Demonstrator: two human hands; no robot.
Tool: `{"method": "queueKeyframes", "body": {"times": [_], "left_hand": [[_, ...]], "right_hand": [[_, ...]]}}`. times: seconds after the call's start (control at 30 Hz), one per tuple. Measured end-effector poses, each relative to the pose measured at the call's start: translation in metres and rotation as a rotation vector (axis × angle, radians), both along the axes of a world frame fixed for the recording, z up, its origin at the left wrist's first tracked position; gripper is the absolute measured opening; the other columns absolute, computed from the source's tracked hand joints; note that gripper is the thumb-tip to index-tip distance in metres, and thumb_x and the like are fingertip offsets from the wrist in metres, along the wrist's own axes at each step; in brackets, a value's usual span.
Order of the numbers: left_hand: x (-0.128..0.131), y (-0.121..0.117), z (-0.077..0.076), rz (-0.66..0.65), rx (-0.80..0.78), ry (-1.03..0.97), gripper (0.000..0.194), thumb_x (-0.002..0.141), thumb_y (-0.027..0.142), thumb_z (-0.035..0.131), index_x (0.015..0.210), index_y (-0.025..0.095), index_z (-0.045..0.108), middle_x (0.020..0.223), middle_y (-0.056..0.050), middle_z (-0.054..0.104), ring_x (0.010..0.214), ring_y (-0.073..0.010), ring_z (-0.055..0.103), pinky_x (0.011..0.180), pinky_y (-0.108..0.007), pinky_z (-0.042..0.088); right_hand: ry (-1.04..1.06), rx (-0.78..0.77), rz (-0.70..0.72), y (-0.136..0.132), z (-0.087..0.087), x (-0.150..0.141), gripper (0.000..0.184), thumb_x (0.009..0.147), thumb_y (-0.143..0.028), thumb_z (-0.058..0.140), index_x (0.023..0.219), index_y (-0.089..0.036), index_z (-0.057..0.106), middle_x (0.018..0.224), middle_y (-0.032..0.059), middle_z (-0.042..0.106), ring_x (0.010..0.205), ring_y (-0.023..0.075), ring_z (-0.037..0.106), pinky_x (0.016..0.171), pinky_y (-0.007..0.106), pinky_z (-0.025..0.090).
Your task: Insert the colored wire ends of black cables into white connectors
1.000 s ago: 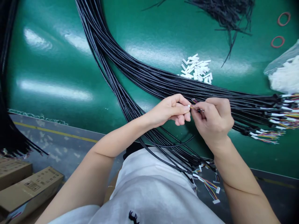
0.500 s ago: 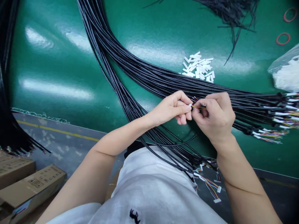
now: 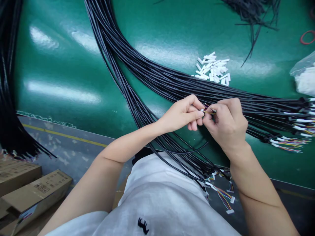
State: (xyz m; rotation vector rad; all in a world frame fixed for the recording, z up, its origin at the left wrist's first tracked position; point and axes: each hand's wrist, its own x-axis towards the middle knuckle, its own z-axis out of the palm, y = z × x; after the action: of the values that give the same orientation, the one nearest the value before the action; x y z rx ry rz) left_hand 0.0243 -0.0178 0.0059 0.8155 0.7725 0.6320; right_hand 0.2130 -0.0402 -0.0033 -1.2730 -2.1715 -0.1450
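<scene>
My left hand (image 3: 188,113) pinches a small white connector (image 3: 202,110) between thumb and forefinger. Thin coloured wires (image 3: 209,112) run from the connector into my right hand (image 3: 226,119), whose fingers are closed on them. Both hands meet just in front of a thick bundle of black cables (image 3: 157,73) that curves across the table. Nearer to my body, a second group of black cables (image 3: 137,108) passes under my left forearm. Its ends carry coloured wires with white connectors (image 3: 230,211). The far ends of the wires in my fingers are hidden.
A loose pile of white connector housings (image 3: 214,69) lies behind the cables on the green table (image 3: 61,72). Black scraps (image 3: 253,16), a red ring (image 3: 307,37) and a plastic bag of white parts (image 3: 305,78) are farther off. Cardboard boxes (image 3: 36,193) stand at lower left.
The whole view has shifted slightly, with table items appearing a little farther right. Both hands keep their grip on the connector and wires, almost unmoved.
</scene>
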Motion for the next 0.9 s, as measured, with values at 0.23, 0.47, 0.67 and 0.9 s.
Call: {"method": "queueKeyframes", "body": {"times": [0.23,0.47,0.67,0.9], "left_hand": [[-0.002,0.002,0.001,-0.047,0.004,-0.040,0.058,0.078,0.059,0.086,0.099,0.017,0.052,0.069,0.005,0.072,0.051,-0.0067,0.067,0.049,-0.018,0.052],[-0.001,0.006,-0.003,0.011,0.061,-0.094,0.051,0.084,0.053,0.083,0.101,0.018,0.050,0.071,0.006,0.072,0.052,-0.0034,0.064,0.051,-0.015,0.049],[-0.002,0.006,-0.007,0.080,0.126,-0.080,0.038,0.092,0.046,0.077,0.106,0.018,0.055,0.072,0.006,0.071,0.054,-0.0018,0.062,0.054,-0.014,0.047],[-0.002,0.006,-0.006,0.069,0.136,-0.041,0.041,0.091,0.049,0.077,0.106,0.017,0.057,0.070,0.006,0.070,0.053,-0.0024,0.061,0.053,-0.015,0.045]], "right_hand": [[0.042,0.013,0.047,-0.001,0.003,-0.001,0.018,0.092,-0.008,0.061,0.099,-0.024,0.061,0.089,0.0030,0.068,0.071,0.0151,0.063,0.054,0.028,0.042],[0.498,-0.406,0.058,0.000,0.016,0.000,0.020,0.087,-0.008,0.068,0.095,-0.026,0.062,0.094,0.0011,0.062,0.070,0.0132,0.058,0.055,0.027,0.045],[0.937,-0.776,0.040,0.006,0.019,0.013,0.005,0.096,-0.021,0.068,0.094,-0.026,0.068,0.091,-0.0019,0.062,0.059,0.0091,0.061,0.056,0.027,0.051],[1.055,-0.830,0.070,0.009,0.016,0.011,0.006,0.092,-0.021,0.075,0.091,-0.025,0.070,0.080,-0.0049,0.059,0.052,0.0069,0.057,0.050,0.025,0.046]]}}
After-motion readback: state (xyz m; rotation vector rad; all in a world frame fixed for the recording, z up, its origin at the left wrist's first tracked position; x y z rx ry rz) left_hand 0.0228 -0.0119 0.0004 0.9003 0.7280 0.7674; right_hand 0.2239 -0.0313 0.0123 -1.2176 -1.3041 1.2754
